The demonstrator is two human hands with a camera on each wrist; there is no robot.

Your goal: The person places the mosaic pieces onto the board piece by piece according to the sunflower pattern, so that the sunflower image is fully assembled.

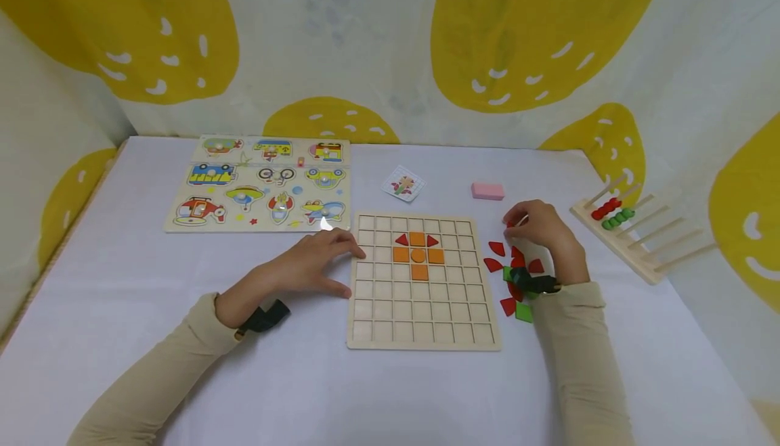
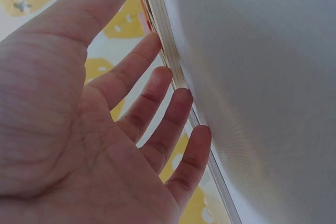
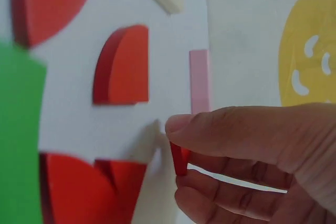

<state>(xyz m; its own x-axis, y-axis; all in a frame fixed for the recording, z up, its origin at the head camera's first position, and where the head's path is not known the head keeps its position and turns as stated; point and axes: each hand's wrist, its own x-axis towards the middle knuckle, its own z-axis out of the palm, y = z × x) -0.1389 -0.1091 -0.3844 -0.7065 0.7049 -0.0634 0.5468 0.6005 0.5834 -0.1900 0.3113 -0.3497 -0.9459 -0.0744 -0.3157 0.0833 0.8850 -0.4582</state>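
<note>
My right hand (image 1: 539, 226) pinches a small red wooden piece (image 3: 179, 158) between thumb and fingers, beyond the board's right side. Most of that piece is covered by the fingers. Below this hand lie loose red quarter-round pieces (image 3: 128, 66) and green squares (image 1: 524, 313). The left hand (image 1: 311, 263) spreads its fingers at the left edge of a wooden grid board (image 1: 426, 346), fingertips right at the edge. Orange squares (image 1: 420, 272) form a cross in the grid around an orange circle (image 1: 417, 256). Two red triangles (image 1: 401, 239) flank the top square.
A pattern card (image 1: 403, 183) and a pink block (image 1: 488, 191) lie behind the board. The vehicle knob puzzle (image 1: 262, 226) is at the back left. At the right stands a wooden peg rack (image 1: 634, 254) with red and green beads.
</note>
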